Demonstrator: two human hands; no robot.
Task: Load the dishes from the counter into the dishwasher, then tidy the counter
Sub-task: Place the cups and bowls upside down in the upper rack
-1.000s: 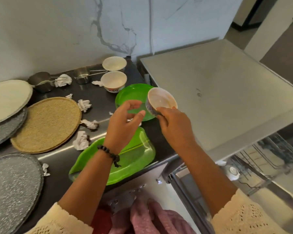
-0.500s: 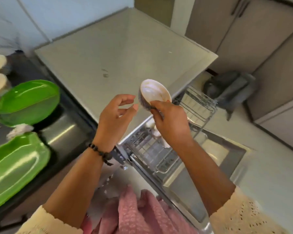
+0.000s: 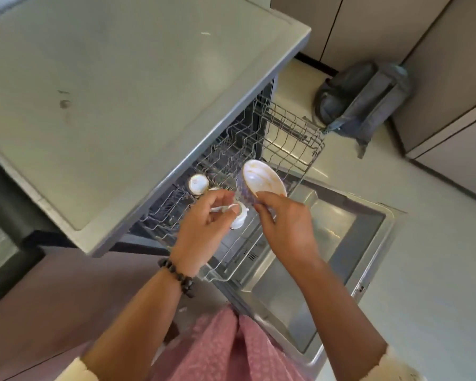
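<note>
My right hand (image 3: 286,229) grips a small white bowl (image 3: 261,180) with a purple patterned outside, held tilted above the pulled-out wire rack (image 3: 289,125) of the dishwasher. Just left of the bowl, my left hand (image 3: 204,224) hovers over the rack with loosely bent fingers and holds nothing. Two small white cups sit in the rack: one (image 3: 198,184) near the back left, another (image 3: 239,217) right under my left fingertips. The dishwasher door (image 3: 341,232) lies open below the rack.
The dishwasher's grey flat top (image 3: 121,92) fills the upper left. A grey backpack (image 3: 363,97) lies on the pale floor against the cabinets (image 3: 451,50) at the right. The dark counter edge (image 3: 3,185) shows at the far left.
I turned from the counter to the dishwasher. Both hands dropped lower with the bowl, now right over the rack. The green plates and other dishes have left the view.
</note>
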